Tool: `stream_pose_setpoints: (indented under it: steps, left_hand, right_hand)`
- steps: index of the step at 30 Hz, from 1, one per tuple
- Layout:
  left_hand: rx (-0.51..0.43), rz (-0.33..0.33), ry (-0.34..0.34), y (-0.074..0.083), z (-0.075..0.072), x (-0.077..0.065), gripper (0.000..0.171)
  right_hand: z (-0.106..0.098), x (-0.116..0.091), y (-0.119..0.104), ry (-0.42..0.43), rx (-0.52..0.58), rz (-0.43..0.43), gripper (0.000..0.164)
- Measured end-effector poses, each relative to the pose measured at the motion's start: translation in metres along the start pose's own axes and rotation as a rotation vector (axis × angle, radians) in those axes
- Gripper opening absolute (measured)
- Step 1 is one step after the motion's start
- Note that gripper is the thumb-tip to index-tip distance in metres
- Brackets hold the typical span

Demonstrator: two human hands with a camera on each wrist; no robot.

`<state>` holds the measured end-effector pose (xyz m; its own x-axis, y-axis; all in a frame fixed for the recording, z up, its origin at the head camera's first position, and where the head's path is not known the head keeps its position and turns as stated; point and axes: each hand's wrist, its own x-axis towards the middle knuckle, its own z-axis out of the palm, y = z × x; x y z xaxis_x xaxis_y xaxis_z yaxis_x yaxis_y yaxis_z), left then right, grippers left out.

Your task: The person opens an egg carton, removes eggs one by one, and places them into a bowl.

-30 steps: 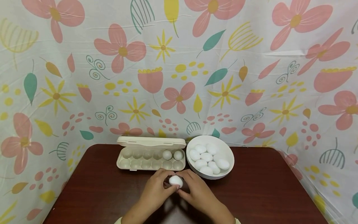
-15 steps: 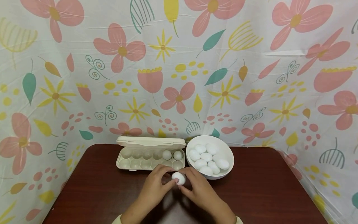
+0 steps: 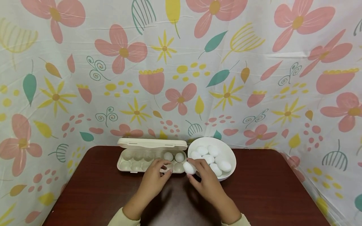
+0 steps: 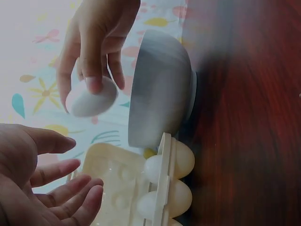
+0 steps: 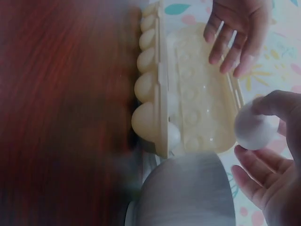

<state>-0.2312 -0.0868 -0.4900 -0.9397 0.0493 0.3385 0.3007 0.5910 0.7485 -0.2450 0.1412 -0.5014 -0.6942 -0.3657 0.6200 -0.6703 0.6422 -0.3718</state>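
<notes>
Between its thumb and fingers my right hand (image 3: 207, 180) pinches a white egg (image 3: 189, 168), held up near the right end of a cream egg carton (image 3: 133, 170). That same egg (image 5: 256, 125) shows in the right wrist view, off the table. My left hand (image 3: 153, 179) is empty, its fingers apart and loosely bent, in front of the carton; the left wrist view shows its fingers (image 4: 61, 172) spread. The carton's lid (image 3: 152, 143) stands raised. Two eggs sit in its back row at the right, one of them an egg (image 3: 179, 157) in the end cup.
A white bowl (image 3: 232, 147) with several white eggs (image 3: 213, 150) stands right of the carton, close beside it. Both rest near the back edge of a dark red-brown table (image 3: 268, 188). Behind hangs a flower-patterned cloth (image 3: 181, 62).
Both hands held the egg together before. My left hand has let go and shifted left; my right hand has carried the egg forward and to the right.
</notes>
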Motion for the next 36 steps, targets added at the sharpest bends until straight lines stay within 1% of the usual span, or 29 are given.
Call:
stream_pose_setpoints:
  steps: [3,7,9,13,19,23,25,29,33,36]
  left_hand:
    - [0.023,-0.013,0.008,-0.006,0.003,0.007,0.024]
    - [0.055,-0.023,0.031,-0.013,0.006,0.016,0.027]
    - [0.062,-0.026,0.040,-0.017,0.008,0.020,0.028]
    - [0.059,-0.039,0.051,-0.025,0.010,0.027,0.031]
    - [0.108,-0.051,0.071,-0.035,0.015,0.037,0.033]
    - [0.132,-0.031,0.088,-0.041,0.020,0.043,0.034]
    - [0.147,-0.009,0.103,-0.045,0.023,0.046,0.034]
    - [0.152,0.000,0.115,-0.050,0.027,0.050,0.037]
    - [0.150,-0.011,0.100,-0.053,0.030,0.052,0.039]
    - [0.167,-0.008,0.101,-0.054,0.032,0.053,0.039]
  right_hand:
    - [0.001,0.003,0.006,0.040,-0.016,0.024,0.058]
    - [0.004,0.007,0.013,0.073,-0.029,0.068,0.055]
    - [0.005,0.009,0.016,0.078,-0.035,0.094,0.054]
    - [0.007,0.012,0.019,0.063,-0.049,0.167,0.053]
    - [0.009,0.018,0.022,0.008,-0.062,0.259,0.051]
    - [0.009,0.021,0.025,-0.032,-0.083,0.302,0.051]
    - [0.010,0.023,0.026,-0.047,-0.088,0.324,0.050]
    - [0.011,0.026,0.027,-0.077,-0.096,0.361,0.047]
    - [0.010,0.026,0.029,-0.130,-0.106,0.410,0.045]
    - [0.009,0.028,0.030,-0.179,-0.101,0.435,0.044]
